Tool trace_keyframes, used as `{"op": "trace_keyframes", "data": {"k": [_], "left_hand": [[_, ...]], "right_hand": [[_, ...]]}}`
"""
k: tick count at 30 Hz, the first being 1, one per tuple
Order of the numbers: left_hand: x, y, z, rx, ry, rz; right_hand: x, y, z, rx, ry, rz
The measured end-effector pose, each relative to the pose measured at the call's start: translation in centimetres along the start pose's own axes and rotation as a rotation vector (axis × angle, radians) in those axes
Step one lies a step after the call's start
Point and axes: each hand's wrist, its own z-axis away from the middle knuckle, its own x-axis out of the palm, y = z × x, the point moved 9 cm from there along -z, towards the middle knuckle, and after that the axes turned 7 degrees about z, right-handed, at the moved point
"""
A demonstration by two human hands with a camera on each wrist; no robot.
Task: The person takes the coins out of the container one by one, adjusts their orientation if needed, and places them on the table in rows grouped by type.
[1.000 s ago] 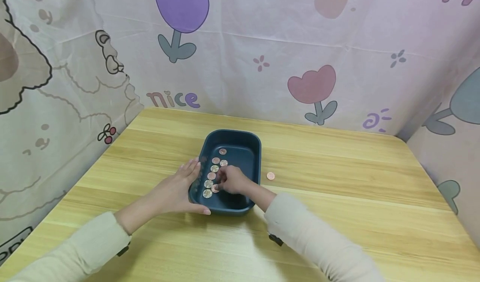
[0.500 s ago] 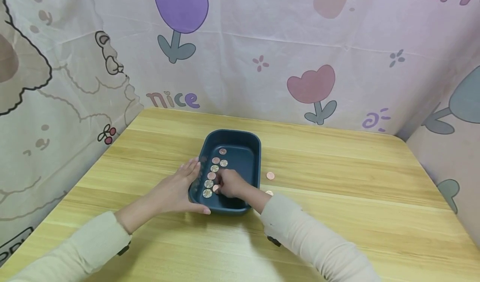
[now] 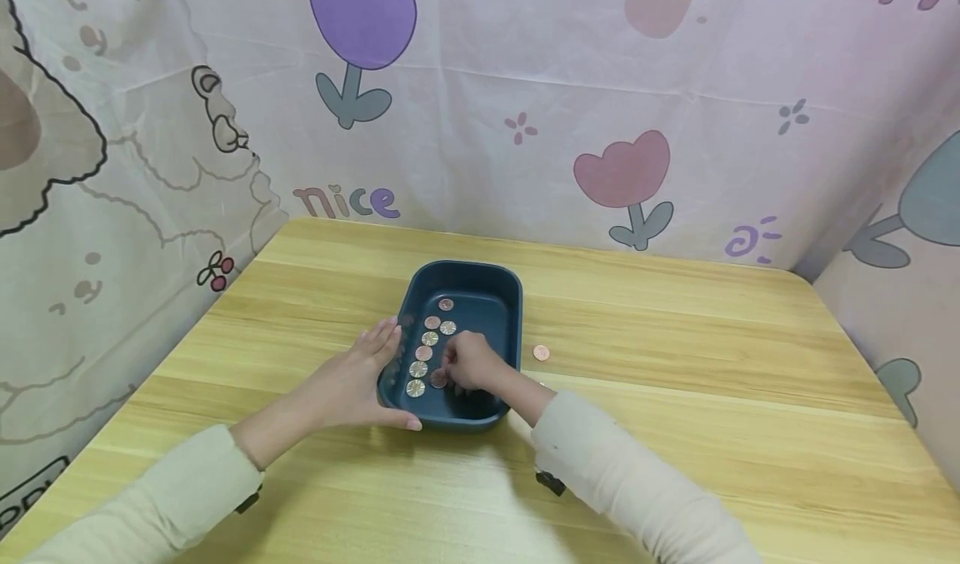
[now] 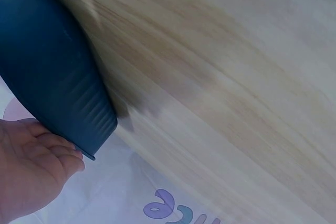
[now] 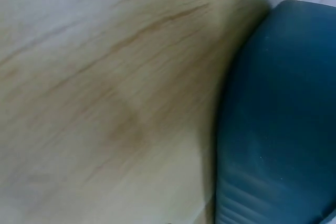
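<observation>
A dark blue rectangular tray (image 3: 467, 424) holds several coins. Most of them lie along its left side, such as a gold-toned coin (image 3: 416, 388) near the front and a copper-coloured coin (image 3: 446, 305) farther back. My left hand (image 3: 352, 385) rests on the tray's left side, fingers stretched along the rim and thumb at the front corner. In the left wrist view its fingers (image 4: 62, 153) touch the rim. Inside the tray, my right hand (image 3: 474, 362) has its fingers curled and pinches a darker copper coin (image 3: 438, 378) at the fingertips. The right wrist view does not show this hand.
On the wooden table (image 3: 712, 397), a copper coin (image 3: 541, 353) lies right of the tray. A second one beside the right cuff is almost wholly hidden. A printed cloth (image 3: 480, 156) hangs behind the table.
The coin at my right fingertips has shifted slightly right and looks darker than before. My right hand has moved only a little. The left hand and tray have stayed in place.
</observation>
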Motion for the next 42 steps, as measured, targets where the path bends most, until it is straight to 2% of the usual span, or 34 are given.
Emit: {"op": "trace_keyframes", "data": {"k": [5, 13, 19, 25, 31, 36, 42], "left_hand": [[0.0, 0.1, 0.0, 0.000, -0.005, 0.001], [0.0, 0.0, 0.0, 0.001, -0.001, 0.005], [0.1, -0.1, 0.0, -0.002, 0.005, 0.002], [0.1, 0.0, -0.1, 0.010, 0.008, 0.010], [0.1, 0.1, -0.1, 0.010, 0.005, 0.014], [0.1, 0.0, -0.1, 0.010, 0.004, 0.015], [0.1, 0.1, -0.1, 0.018, 0.008, 0.013]], "right_hand": [[-0.8, 0.0, 0.5, -0.022, 0.009, -0.091], [-3.2, -0.2, 1.8, -0.073, 0.097, -0.182], [-4.9, 0.4, 2.9, -0.059, 0.144, -0.257], [-6.3, 2.3, 3.8, -0.014, 0.163, -0.352], [-7.8, 4.4, 4.7, 0.040, 0.188, -0.387], [-8.7, 6.3, 5.5, 0.053, 0.189, -0.435], [-9.5, 9.4, 6.2, 0.097, 0.211, -0.416]]}}
